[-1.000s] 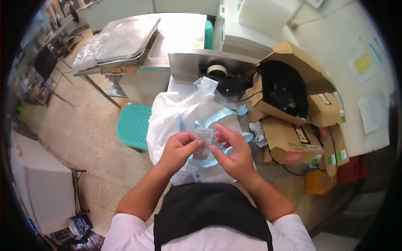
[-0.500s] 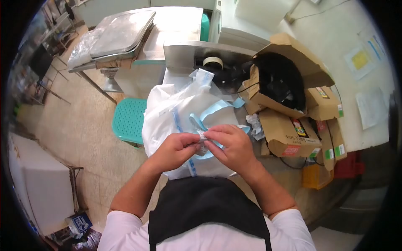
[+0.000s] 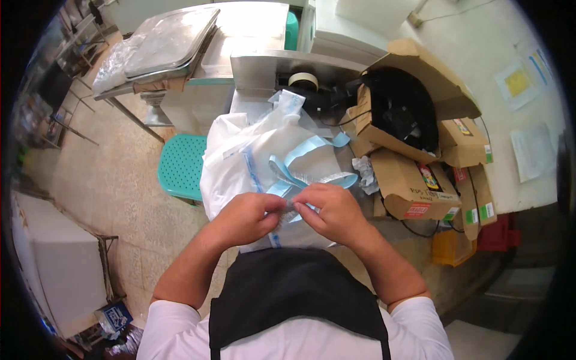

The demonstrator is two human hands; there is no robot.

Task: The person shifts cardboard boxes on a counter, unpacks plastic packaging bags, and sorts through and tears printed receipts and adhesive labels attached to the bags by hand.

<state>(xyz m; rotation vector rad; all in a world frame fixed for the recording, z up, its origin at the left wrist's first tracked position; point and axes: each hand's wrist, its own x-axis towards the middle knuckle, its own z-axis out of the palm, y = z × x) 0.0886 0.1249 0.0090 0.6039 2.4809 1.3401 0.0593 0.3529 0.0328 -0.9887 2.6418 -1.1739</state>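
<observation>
Both hands meet over a pile of white plastic [image 3: 225, 141]. My left hand [image 3: 249, 217] is closed on a small printed label [image 3: 288, 211], which is mostly hidden by the fingers. My right hand [image 3: 329, 211] pinches the same label at its right side, thumb against fingers. Just beyond the fingertips, a light blue strip [image 3: 309, 146] lies in loops on the plastic. A thin silvery printed strip crosses part of it.
A green stool [image 3: 182, 165] stands left of the plastic. Metal trays [image 3: 171, 45] rest on a table at the upper left. Open cardboard boxes [image 3: 399, 192] are stacked at the right, with crumpled paper [image 3: 365, 174] beside them. A tape roll [image 3: 303, 81] lies behind the plastic.
The right hand has come in from open fingers to pinch the label, which was flat and readable in the left hand before. Its printed face is now mostly covered. The view has shifted slightly.
</observation>
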